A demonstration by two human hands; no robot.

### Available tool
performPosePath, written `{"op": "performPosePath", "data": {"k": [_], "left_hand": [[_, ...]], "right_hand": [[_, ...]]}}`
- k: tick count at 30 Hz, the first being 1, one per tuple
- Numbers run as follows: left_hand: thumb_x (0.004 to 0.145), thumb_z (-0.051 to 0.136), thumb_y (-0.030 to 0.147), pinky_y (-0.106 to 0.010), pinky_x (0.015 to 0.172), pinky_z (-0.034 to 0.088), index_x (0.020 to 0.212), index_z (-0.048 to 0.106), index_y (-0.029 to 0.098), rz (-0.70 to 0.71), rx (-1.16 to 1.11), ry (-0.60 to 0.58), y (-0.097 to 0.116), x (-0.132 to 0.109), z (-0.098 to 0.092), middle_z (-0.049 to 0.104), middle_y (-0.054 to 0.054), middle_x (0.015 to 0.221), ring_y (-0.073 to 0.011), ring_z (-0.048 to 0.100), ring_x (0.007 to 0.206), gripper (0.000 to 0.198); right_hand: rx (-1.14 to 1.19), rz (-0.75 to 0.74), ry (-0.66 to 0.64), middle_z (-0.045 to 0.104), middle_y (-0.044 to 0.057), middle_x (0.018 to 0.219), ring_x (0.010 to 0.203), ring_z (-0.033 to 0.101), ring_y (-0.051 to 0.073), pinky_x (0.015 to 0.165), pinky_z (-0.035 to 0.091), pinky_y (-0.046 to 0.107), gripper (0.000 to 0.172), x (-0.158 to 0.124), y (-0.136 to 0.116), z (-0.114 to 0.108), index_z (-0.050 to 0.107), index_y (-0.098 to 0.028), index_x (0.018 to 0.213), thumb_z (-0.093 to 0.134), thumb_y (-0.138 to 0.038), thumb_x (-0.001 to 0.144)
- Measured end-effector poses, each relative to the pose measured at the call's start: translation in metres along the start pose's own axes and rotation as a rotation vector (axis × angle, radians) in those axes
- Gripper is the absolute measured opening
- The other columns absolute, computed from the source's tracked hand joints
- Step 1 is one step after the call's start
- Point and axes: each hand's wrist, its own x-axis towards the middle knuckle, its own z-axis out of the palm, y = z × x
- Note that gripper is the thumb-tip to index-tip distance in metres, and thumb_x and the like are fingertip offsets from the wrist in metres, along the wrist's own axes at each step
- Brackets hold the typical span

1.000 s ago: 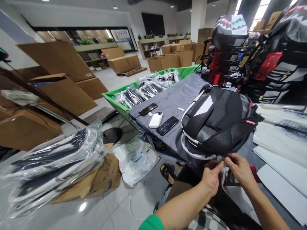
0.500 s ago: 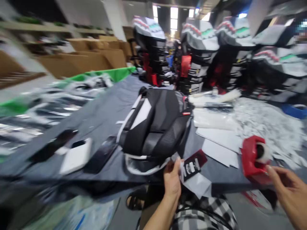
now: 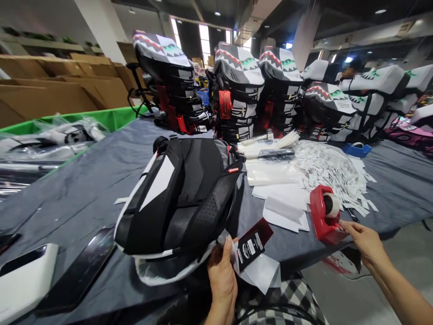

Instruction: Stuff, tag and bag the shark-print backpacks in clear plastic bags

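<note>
White paper [image 3: 261,273] and dark tag [image 3: 249,247] — clamping both in left hand [image 3: 222,277] beside unbagged black backpack [image 3: 186,189], seemingly midway — touching red tape dispenser [image 3: 318,215] with right hand [image 3: 367,241], can't tell if pinching

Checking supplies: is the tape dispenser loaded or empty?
Loaded: the tape dispenser holds a pale roll, with the right hand at its front end.

Bare left hand [image 3: 223,273] is upright, thumb [image 3: 228,249] up, fingers curled in a closed grip, bare left forearm [image 3: 219,313] below it. Bare right hand [image 3: 365,239] sits well to its right, fingers pointing left, bare right forearm [image 3: 402,282] slanting down-right.
</note>
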Motion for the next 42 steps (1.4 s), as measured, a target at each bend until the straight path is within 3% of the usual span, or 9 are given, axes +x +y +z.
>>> {"op": "performPosePath", "data": {"k": [7, 11, 13, 16, 19, 23, 29, 36, 42], "left_hand": [[0.052, 0.096, 0.053, -0.033, 0.071, 0.064, 0.088, 0.072, 0.014, 0.012, 0.043, 0.008, 0.000, -0.003, 0.000, 0.076, -0.005, 0.082, -0.0230, 0.075, 0.078, 0.059], [0.052, 0.095, 0.054, -0.034, 0.075, 0.063, 0.089, 0.071, 0.015, 0.045, 0.047, 0.005, -0.001, -0.002, 0.001, 0.076, -0.005, 0.083, -0.0234, 0.075, 0.081, 0.058], [0.052, 0.095, 0.055, -0.033, 0.074, 0.062, 0.087, 0.071, 0.015, 0.057, 0.050, 0.002, -0.002, -0.003, 0.002, 0.076, -0.005, 0.081, -0.0226, 0.074, 0.078, 0.058], [0.051, 0.094, 0.057, -0.031, 0.070, 0.059, 0.081, 0.070, 0.015, 0.059, 0.029, 0.001, -0.004, -0.007, 0.002, 0.075, -0.005, 0.077, -0.0202, 0.072, 0.071, 0.058], [0.053, 0.094, 0.056, -0.028, 0.067, 0.054, 0.079, 0.070, 0.015, 0.060, -0.022, -0.049, -0.005, -0.007, 0.005, 0.073, -0.003, 0.071, -0.0159, 0.067, 0.063, 0.055], [0.059, 0.093, 0.054, -0.029, 0.077, 0.053, 0.082, 0.073, 0.015, 0.211, -0.059, -0.124, 0.002, -0.006, 0.012, 0.075, -0.005, 0.080, -0.0171, 0.068, 0.073, 0.050], [0.062, 0.089, 0.050, -0.034, 0.087, 0.051, 0.080, 0.076, 0.015, 0.285, -0.014, -0.138, 0.009, -0.008, 0.016, 0.076, -0.008, 0.085, -0.0228, 0.069, 0.084, 0.042], [0.069, 0.085, 0.048, -0.035, 0.087, 0.051, 0.082, 0.077, 0.014, 0.271, 0.032, -0.173, 0.009, -0.005, 0.014, 0.077, -0.009, 0.088, -0.0232, 0.068, 0.085, 0.038], [0.069, 0.085, 0.053, -0.034, 0.094, 0.052, 0.091, 0.076, 0.016, 0.198, -0.051, -0.162, 0.009, -0.010, 0.010, 0.077, -0.009, 0.098, -0.0245, 0.070, 0.097, 0.044]], "right_hand": [[-0.081, -0.055, 0.011, 0.070, 0.006, 0.071, 0.055, 0.054, 0.019, 0.053, 0.041, 0.033, 0.047, -0.044, 0.005, -0.014, 0.064, -0.024, 0.077, 0.060, -0.069, 0.067], [0.375, 0.136, -0.051, 0.047, -0.003, 0.054, 0.046, 0.040, 0.013, 0.041, 0.032, 0.026, 0.053, -0.076, 0.017, 0.014, 0.047, -0.026, 0.067, 0.072, -0.072, 0.062], [0.596, 0.224, -0.233, 0.033, -0.007, 0.054, 0.045, 0.029, 0.010, 0.038, 0.026, 0.024, 0.060, -0.093, 0.007, 0.038, 0.037, -0.027, 0.063, 0.079, -0.069, 0.058], [0.656, 0.278, -0.733, 0.028, -0.008, 0.057, 0.047, 0.020, 0.009, 0.040, 0.022, 0.025, 0.058, -0.121, -0.034, 0.074, 0.037, -0.026, 0.066, 0.073, -0.071, 0.071], [0.485, -0.040, -1.053, 0.035, -0.006, 0.060, 0.052, 0.028, 0.011, 0.046, 0.029, 0.024, 0.053, -0.136, -0.088, 0.103, 0.047, -0.024, 0.074, 0.059, -0.074, 0.085], [0.234, -0.657, -1.195, 0.051, -0.002, 0.067, 0.061, 0.045, 0.014, 0.057, 0.041, 0.025, 0.052, -0.126, -0.141, 0.152, 0.054, -0.023, 0.074, 0.054, -0.073, 0.089], [-0.016, -0.989, -1.037, 0.060, -0.001, 0.061, 0.053, 0.051, 0.017, 0.054, 0.040, 0.029, 0.047, -0.110, -0.149, 0.208, 0.053, -0.027, 0.074, 0.044, -0.070, 0.092], [-0.143, -1.151, -0.864, 0.063, 0.001, 0.062, 0.054, 0.057, 0.020, 0.052, 0.037, 0.029, 0.027, -0.107, -0.147, 0.209, 0.052, -0.028, 0.074, 0.046, -0.048, 0.091], [-0.145, -1.117, -0.858, 0.067, 0.003, 0.068, 0.059, 0.061, 0.021, 0.053, 0.037, 0.030, 0.023, -0.107, -0.143, 0.210, 0.053, -0.028, 0.077, 0.046, -0.044, 0.092]]}}
